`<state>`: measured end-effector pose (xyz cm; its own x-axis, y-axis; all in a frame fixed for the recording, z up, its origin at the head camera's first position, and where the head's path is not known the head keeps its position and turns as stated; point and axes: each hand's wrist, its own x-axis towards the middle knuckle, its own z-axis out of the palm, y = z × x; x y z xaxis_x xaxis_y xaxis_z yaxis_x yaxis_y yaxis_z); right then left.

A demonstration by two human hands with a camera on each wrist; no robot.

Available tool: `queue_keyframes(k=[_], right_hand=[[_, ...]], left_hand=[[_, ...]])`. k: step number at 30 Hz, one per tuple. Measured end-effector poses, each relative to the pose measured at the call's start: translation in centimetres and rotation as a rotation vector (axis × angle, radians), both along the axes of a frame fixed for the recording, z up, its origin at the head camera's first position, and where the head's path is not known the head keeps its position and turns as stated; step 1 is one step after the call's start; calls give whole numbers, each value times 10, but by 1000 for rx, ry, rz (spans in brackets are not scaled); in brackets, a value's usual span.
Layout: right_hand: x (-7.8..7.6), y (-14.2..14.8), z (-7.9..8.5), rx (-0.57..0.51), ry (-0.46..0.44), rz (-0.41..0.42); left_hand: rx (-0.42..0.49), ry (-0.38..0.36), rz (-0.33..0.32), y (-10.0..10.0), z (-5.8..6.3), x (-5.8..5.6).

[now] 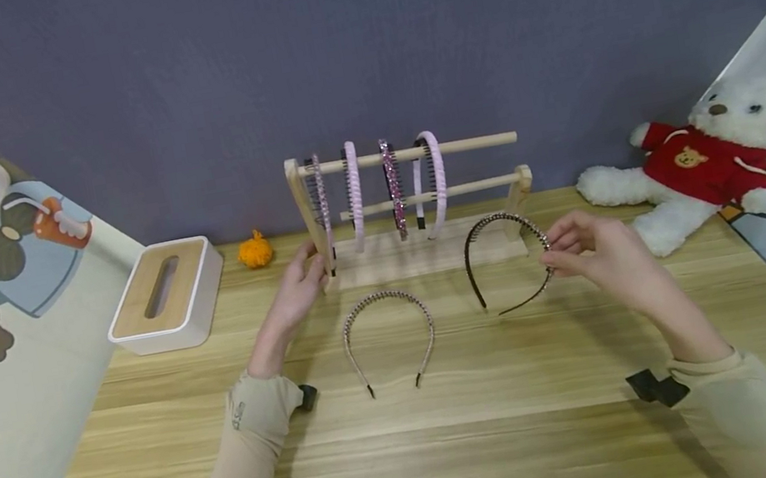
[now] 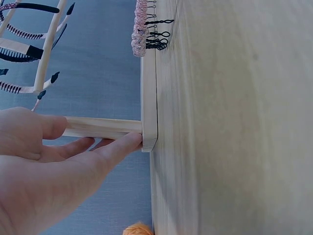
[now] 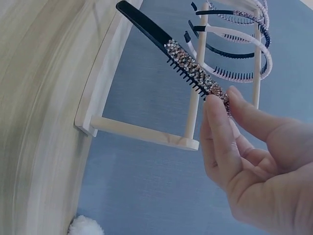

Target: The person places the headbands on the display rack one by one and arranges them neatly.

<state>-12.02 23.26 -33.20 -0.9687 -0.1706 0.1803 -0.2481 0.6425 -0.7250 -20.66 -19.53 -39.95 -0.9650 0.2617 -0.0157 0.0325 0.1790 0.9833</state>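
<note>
In the head view my right hand (image 1: 602, 253) pinches a dark headband (image 1: 498, 217) by its side, between thumb and fingers. Sparkly stones and a row of small comb teeth show on this headband (image 3: 198, 73) in the right wrist view. It is held in front of the right end of a wooden rack (image 1: 425, 261). My left hand (image 1: 299, 285) grips the rack's left post (image 2: 102, 128), thumb on one side and fingers on the other. Several headbands, among them a pink braided one (image 1: 356, 201) and a glittery one (image 1: 394, 195), hang over the rack's rods.
A beaded headband (image 1: 383, 295) lies on the wooden table (image 1: 421, 469) in front of the rack. To the left stand a white tissue box (image 1: 164, 341) with a wood lid and a small orange ball (image 1: 255, 252). A white teddy bear (image 1: 708, 159) in red sits at right.
</note>
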Motion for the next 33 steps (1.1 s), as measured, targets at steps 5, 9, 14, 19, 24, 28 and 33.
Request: queue_keyframes(k=[5, 9, 14, 19, 24, 28, 33], right_hand=[[2, -1, 3, 10, 40, -12], [3, -3, 6, 16, 51, -22], [4, -3, 9, 24, 58, -40], [5, -3, 11, 18, 74, -56], [6, -3, 13, 3, 111, -62], [8, -3, 17, -6, 124, -66], [10, -4, 21, -4, 133, -78]], left_hand=[[-2, -1, 7, 0, 0, -1], [-11, 4, 6, 0, -1, -2], [-6, 5, 5, -1, -1, -1], [-4, 5, 5, -1, -1, -1], [-6, 4, 8, 0, 0, -1], [3, 0, 6, 0, 0, 0], [10, -4, 4, 0, 0, 0]])
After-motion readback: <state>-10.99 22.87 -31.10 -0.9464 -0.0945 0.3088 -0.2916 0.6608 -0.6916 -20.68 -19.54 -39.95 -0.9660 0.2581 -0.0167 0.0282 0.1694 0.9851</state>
